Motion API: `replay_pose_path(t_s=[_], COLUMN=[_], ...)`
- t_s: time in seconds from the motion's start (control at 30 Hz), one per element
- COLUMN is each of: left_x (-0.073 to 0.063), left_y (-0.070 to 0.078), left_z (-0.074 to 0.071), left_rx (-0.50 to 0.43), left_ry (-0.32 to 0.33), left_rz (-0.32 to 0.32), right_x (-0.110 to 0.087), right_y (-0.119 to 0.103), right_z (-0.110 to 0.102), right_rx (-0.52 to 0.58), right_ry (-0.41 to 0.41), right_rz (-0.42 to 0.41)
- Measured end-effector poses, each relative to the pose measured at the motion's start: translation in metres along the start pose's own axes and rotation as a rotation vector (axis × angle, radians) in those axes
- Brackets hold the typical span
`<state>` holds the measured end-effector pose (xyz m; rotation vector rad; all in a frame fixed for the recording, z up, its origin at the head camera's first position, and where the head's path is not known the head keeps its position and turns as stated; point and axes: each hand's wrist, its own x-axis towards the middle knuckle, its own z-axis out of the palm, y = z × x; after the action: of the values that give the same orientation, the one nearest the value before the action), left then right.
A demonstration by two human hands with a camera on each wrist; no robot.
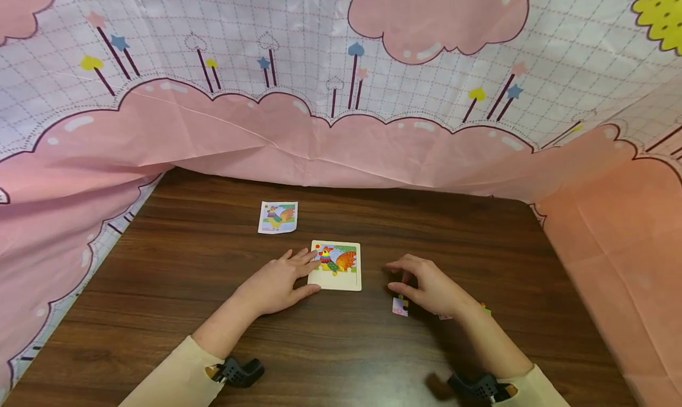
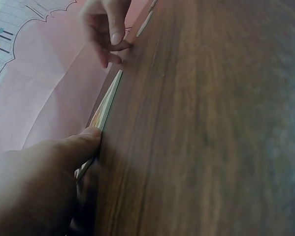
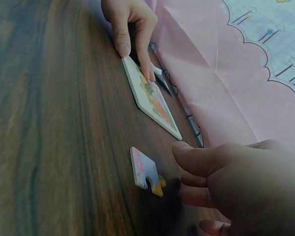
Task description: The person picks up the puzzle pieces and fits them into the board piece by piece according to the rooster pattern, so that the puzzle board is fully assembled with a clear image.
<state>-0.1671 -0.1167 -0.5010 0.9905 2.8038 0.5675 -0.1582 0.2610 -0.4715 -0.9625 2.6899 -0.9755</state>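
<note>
Wooden table (image 1: pixel 341 348), pink cloth (image 1: pixel 341 158) behind. Puzzle board (image 1: pixel 341 281) on table touched by left hand (image 1: pixel 279 282), fingers extended; loose piece (image 1: pixel 399 307) seen beside relaxed right hand (image 1: pixel 430 285), nothing held; probably more pieces (image 1: pixel 445 317) half hidden nearby.

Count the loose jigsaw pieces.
3: notched lilac piece by the right hand; pink piece and green piece either side of its forearm, partly covered. More may be hidden.

The head view is bright, with soft glare on the near part of the desk (image 1: pixel 346 342); both wrist views look dimmer and hazy.
</note>
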Motion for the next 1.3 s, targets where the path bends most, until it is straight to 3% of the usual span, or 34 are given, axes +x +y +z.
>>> replay_pose_path(t_s=[0.27, 0.4, 0.7, 1.07, 1.3], left_x=[-0.001, -0.002, -0.001, -0.001, -0.001], left_y=[0.001, 0.002, 0.002, 0.003, 0.003], left_z=[-0.002, -0.004, -0.001, -0.001, -0.002], left_rx=[-0.018, -0.023, -0.012, -0.006, 0.009], left_ry=[-0.006, 0.004, 0.017, 0.013, 0.018], left_rz=[-0.011, -0.006, 0.021, 0.003, 0.016], right_x=[-0.027, -0.034, -0.041, -0.042, -0.043], right_y=[-0.004, -0.004, -0.006, -0.004, -0.001], right_z=[-0.001, 0.005, 0.013, 0.024, 0.031], right_rx=[-0.114, -0.170, -0.124, -0.025, -0.039], right_ry=[0.019, -0.003, -0.019, 0.099, 0.137], right_rz=[0.136, 0.141, 0.083, -0.110, -0.128])
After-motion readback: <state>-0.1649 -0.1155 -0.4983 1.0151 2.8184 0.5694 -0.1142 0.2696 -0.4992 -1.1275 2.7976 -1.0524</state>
